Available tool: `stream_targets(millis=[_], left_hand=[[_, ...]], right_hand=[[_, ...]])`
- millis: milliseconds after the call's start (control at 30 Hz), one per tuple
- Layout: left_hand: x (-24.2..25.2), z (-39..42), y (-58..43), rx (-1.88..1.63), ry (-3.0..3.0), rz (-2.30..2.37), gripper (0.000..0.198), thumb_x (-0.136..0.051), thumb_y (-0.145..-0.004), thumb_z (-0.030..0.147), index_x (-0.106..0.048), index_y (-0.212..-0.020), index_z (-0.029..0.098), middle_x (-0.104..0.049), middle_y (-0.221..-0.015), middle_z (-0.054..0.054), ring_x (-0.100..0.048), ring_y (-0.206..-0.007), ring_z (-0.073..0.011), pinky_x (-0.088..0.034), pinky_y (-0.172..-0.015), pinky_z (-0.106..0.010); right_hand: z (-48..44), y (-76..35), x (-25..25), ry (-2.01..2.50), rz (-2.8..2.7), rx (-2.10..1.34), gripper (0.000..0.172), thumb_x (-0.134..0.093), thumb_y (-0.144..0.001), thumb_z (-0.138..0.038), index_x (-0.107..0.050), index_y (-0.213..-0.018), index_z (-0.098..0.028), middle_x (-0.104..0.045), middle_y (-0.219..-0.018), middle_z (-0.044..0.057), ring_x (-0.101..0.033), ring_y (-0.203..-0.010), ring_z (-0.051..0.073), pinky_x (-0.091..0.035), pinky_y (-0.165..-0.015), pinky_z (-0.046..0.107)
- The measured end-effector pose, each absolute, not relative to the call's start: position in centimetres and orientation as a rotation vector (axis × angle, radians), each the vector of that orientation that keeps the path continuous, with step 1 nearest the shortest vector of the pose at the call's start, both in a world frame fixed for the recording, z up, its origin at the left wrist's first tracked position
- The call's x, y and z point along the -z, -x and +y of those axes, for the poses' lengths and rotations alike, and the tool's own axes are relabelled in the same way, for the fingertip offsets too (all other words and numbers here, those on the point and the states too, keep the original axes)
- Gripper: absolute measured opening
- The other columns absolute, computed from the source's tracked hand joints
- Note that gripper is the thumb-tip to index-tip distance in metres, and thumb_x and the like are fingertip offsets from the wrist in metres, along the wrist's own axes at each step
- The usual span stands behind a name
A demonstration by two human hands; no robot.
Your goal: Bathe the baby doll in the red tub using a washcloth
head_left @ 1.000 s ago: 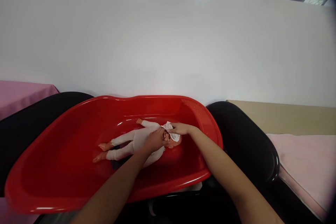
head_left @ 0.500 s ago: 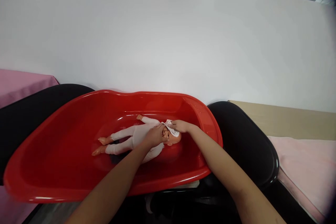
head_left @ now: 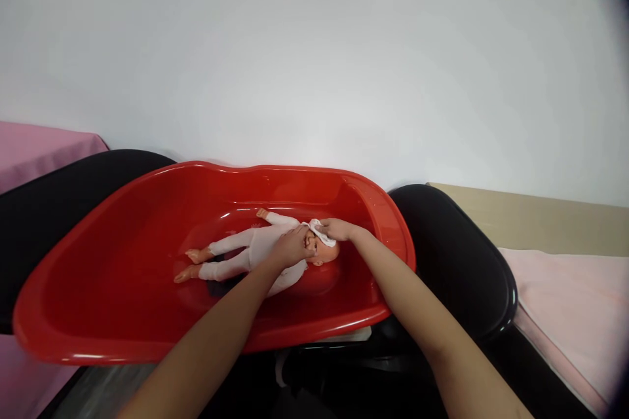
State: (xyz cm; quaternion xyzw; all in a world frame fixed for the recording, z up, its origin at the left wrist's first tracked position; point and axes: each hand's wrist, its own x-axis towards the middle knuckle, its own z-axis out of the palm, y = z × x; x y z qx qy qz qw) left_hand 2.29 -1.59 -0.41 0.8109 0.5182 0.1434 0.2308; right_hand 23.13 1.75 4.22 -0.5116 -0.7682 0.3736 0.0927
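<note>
A baby doll [head_left: 270, 242] in a white suit lies on its back inside a red baby bathtub [head_left: 113, 262], its head to the right and bare feet to the left. My left hand [head_left: 293, 245] is at its neck and chin, fingers curled against it. With my right hand [head_left: 338, 229] I pinch a small white cloth [head_left: 322, 234] and press it on the doll's forehead, above the eyes. Part of the doll's chest and neck is hidden under my left hand. Something dark lies beneath the doll's legs.
Black rounded surfaces flank the tub, one on the left [head_left: 59, 190] and one on the right [head_left: 452, 262]. A folded pale pink towel [head_left: 574, 308] lies at far right, and a pink cloth [head_left: 44, 150] at far left. Behind the tub rises a white wall [head_left: 295, 65].
The view has shifted slightly, so the tub appears a little higher. My right hand and the cloth have barely moved on the doll's forehead; my left hand stays at its chin.
</note>
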Motion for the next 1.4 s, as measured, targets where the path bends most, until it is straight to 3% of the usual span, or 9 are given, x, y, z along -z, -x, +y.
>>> stream_targets(millis=[167,433,633,767,900,1000,1100,1267,1400], left_hand=[[0.0,-1.9,-2.5,-0.371,-2.247,1.407,0.041,-0.071,-0.087,0.029,-0.061,-0.126,0.027,-0.069,-0.141,-0.009,-0.062,-0.128,-0.0324,-0.048,-0.102,-0.039],[0.9,-2.5,-3.5,-0.309,-2.292,1.436,0.073,-0.075,-0.088,0.030,-0.047,-0.156,0.022,-0.047,-0.168,-0.014,-0.042,-0.157,-0.0324,-0.036,-0.125,-0.044],[1.1,-2.2,-3.7,-0.329,-2.289,1.446,0.064,-0.079,-0.087,0.036,-0.054,-0.144,0.022,-0.059,-0.154,-0.013,-0.054,-0.144,-0.0337,-0.042,-0.120,-0.045],[1.1,-1.2,-2.8,-0.326,-2.238,1.433,0.043,-0.076,-0.088,0.037,-0.061,-0.125,0.022,-0.066,-0.138,-0.013,-0.062,-0.131,-0.0336,-0.047,-0.111,-0.043],[1.5,-0.4,-1.9,-0.333,-2.211,1.405,0.047,-0.077,-0.086,0.041,-0.061,-0.126,0.021,-0.064,-0.140,-0.014,-0.060,-0.133,-0.0359,-0.047,-0.111,-0.045],[1.7,0.0,-1.5,-0.324,-2.211,1.402,0.048,-0.078,-0.086,0.041,-0.061,-0.126,0.020,-0.064,-0.138,-0.014,-0.061,-0.130,-0.0355,-0.048,-0.109,-0.044],[1.6,0.2,-1.3,-0.318,-2.203,1.396,0.051,-0.081,-0.085,0.043,-0.060,-0.125,0.020,-0.066,-0.134,-0.013,-0.062,-0.129,-0.0349,-0.049,-0.106,-0.043],[1.1,0.1,-1.3,-0.325,-2.232,1.359,0.043,-0.081,-0.085,0.047,-0.063,-0.114,0.021,-0.068,-0.129,-0.012,-0.064,-0.121,-0.0350,-0.050,-0.103,-0.043],[0.5,-0.3,-1.4,-0.306,-2.212,1.378,0.038,-0.078,-0.085,0.040,-0.063,-0.116,0.022,-0.065,-0.136,-0.012,-0.061,-0.128,-0.0353,-0.049,-0.105,-0.042]], right_hand=[[0.5,-25.4,-3.9,1.589,-2.136,-1.198,0.039,-0.046,-0.111,-0.050,-0.072,-0.129,-0.028,-0.082,-0.114,0.006,-0.073,-0.096,0.023,-0.056,-0.082,0.030],[3.0,-23.8,-3.6,1.515,-2.238,-1.265,0.038,-0.052,-0.109,-0.047,-0.078,-0.116,-0.019,-0.081,-0.115,0.008,-0.072,-0.094,0.020,-0.055,-0.083,0.028],[3.6,-24.5,-3.3,1.905,-2.273,-1.001,0.025,-0.063,-0.103,-0.034,-0.076,-0.093,-0.015,-0.080,-0.094,0.012,-0.065,-0.073,0.019,-0.047,-0.067,0.026],[3.2,-25.0,-3.8,1.914,-2.195,-0.942,0.038,-0.053,-0.108,-0.046,-0.074,-0.099,-0.016,-0.078,-0.095,0.012,-0.065,-0.074,0.019,-0.046,-0.066,0.028],[2.7,-24.9,-4.0,1.563,-2.147,-1.038,0.045,-0.049,-0.107,-0.056,-0.071,-0.099,-0.016,-0.074,-0.096,0.007,-0.063,-0.080,0.017,-0.047,-0.069,0.026],[2.8,-24.7,-3.6,1.410,-2.222,-1.080,0.050,-0.054,-0.104,-0.064,-0.071,-0.105,-0.017,-0.072,-0.104,0.007,-0.065,-0.090,0.020,-0.052,-0.079,0.029],[3.0,-24.4,-3.0,1.384,-2.389,-0.902,0.051,-0.066,-0.098,-0.061,-0.071,-0.124,-0.018,-0.068,-0.126,0.013,-0.061,-0.120,0.028,-0.050,-0.107,0.039],[2.9,-23.9,-2.5,1.462,-2.574,-1.036,0.089,-0.087,-0.085,-0.052,-0.051,-0.160,-0.024,-0.053,-0.160,0.015,-0.046,-0.148,0.036,-0.039,-0.125,0.051],[3.5,-24.3,-2.0,1.528,-2.397,-1.249,0.053,-0.065,-0.104,-0.055,-0.066,-0.141,-0.018,-0.070,-0.142,0.016,-0.068,-0.124,0.031,-0.054,-0.111,0.043]])
